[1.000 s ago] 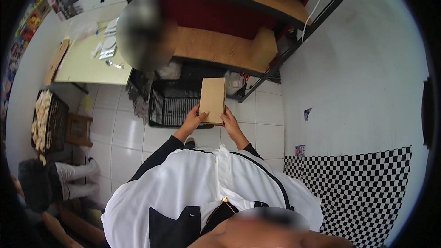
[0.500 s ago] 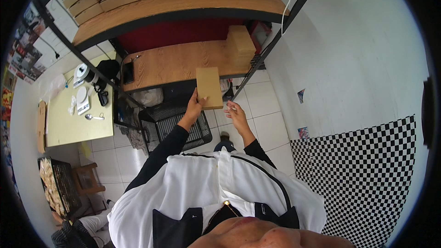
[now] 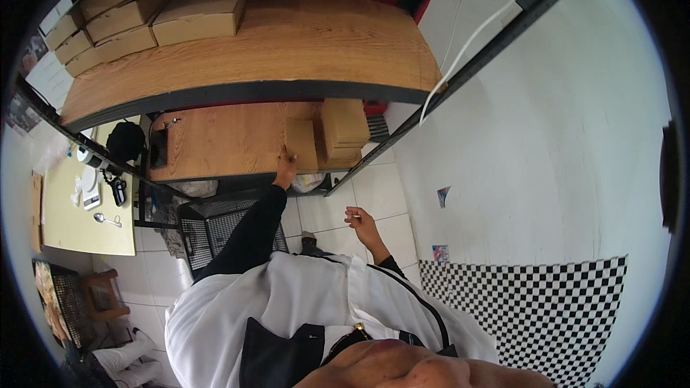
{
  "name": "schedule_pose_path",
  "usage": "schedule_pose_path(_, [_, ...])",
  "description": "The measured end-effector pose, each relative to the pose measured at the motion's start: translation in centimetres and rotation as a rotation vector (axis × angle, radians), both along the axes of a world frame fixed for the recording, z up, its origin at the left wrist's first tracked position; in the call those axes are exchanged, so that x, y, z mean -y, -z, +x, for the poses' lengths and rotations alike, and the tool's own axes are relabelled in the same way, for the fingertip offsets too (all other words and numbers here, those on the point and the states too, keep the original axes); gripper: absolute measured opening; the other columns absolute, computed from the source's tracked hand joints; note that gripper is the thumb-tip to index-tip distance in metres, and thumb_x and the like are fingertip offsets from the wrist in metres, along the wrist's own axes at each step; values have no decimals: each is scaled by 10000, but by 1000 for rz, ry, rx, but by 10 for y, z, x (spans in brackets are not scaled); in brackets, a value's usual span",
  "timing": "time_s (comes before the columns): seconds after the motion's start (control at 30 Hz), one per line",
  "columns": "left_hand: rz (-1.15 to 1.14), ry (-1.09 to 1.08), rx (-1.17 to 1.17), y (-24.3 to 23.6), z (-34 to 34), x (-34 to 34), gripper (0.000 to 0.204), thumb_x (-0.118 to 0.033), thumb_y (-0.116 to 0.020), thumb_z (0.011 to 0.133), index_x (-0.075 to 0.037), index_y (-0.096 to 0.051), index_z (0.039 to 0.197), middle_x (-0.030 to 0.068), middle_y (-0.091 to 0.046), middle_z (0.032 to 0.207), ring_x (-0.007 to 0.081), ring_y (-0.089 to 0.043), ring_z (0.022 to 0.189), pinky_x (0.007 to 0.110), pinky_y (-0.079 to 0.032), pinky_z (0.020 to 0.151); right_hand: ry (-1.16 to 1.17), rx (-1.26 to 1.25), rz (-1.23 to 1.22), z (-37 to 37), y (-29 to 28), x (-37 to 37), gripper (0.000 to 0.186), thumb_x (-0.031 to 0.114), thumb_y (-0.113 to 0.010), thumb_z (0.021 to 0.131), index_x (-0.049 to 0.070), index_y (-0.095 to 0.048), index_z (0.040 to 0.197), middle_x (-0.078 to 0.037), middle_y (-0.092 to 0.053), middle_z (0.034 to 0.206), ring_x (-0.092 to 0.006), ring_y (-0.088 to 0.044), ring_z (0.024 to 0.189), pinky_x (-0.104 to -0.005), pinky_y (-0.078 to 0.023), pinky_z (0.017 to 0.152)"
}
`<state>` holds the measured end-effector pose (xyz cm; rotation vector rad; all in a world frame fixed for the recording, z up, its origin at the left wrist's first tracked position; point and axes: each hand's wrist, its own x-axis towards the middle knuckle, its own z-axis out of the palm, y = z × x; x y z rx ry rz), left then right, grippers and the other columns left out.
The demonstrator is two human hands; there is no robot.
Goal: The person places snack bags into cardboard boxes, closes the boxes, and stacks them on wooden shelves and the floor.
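Observation:
My left hand [image 3: 286, 163] grips the near left edge of a flat brown cardboard box [image 3: 300, 140]. The box is at the lower wooden shelf [image 3: 223, 136], just left of a stack of similar cardboard boxes [image 3: 343, 126]; whether it rests fully on the board I cannot tell. Nearer to me and to the right, my right hand [image 3: 361, 223] hangs over the tiled floor, holding nothing, its fingers loosely bent and a little apart.
More cardboard boxes [image 3: 133, 11] sit on the upper shelf [image 3: 287, 43], which juts out above the lower one. A black plastic crate [image 3: 208, 233] stands on the floor below. To the left is a yellow table [image 3: 68, 223] with a scale [image 3: 91, 190] and a spoon [image 3: 108, 220].
My left hand has carried the box forward to the lower shelf, beside the stack. My right hand has come away from the box. The view has shifted toward the shelves.

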<state>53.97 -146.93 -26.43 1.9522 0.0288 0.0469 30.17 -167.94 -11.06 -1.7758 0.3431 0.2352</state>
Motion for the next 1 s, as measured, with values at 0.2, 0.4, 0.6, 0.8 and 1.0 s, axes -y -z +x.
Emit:
schedule_pose_path(0.2, [123, -58, 154, 19, 25, 22, 596, -142, -492, 897, -55, -191, 1404, 304, -462, 1177, 437, -481, 1053, 440, -397, 898, 3, -33, -43, 17, 8, 57, 304, 183, -522, 899, 44, -516, 1169, -74, -594, 1067, -163, -606, 890, -274, -480, 740])
schedule_pose_path(0.4, [273, -101, 178, 8, 20, 46, 534, -149, -452, 908, -62, -238, 1389, 271, -402, 1199, 446, -433, 1078, 440, -395, 897, -42, -61, -66, 18, 24, 91, 308, 168, -520, 891, 44, -511, 1173, -70, -597, 1062, -169, -613, 891, -272, -481, 734])
schedule_pose_path(0.6, [326, -147, 36, 15, 20, 55, 549, -179, -488, 878, -64, -283, 1374, 230, -382, 1202, 416, -386, 1123, 466, -337, 929, -140, -142, -75, 30, 32, 100, 329, 103, -497, 864, 17, -494, 1182, -57, -583, 1060, -175, -611, 913, -266, -481, 731])
schedule_pose_path(0.8, [346, -157, 63, 21, 24, 44, 531, -249, -509, 865, -42, -362, 1331, 224, -492, 1154, 388, -403, 1112, 459, -312, 934, -232, -220, -140, 33, 37, 108, 340, 91, -476, 856, -1, -490, 1183, -62, -589, 1026, -166, -612, 892, -258, -482, 699])
schedule_pose_path(1.0, [288, -223, -15, 9, -39, -1, 428, -255, -507, 875, -40, -474, 1243, 212, -518, 1136, 368, -439, 1085, 451, -322, 920, -306, -247, -144, 34, 70, 109, 294, 96, -502, 852, 27, -532, 1136, -47, -605, 969, -148, -612, 835, -255, -480, 666])
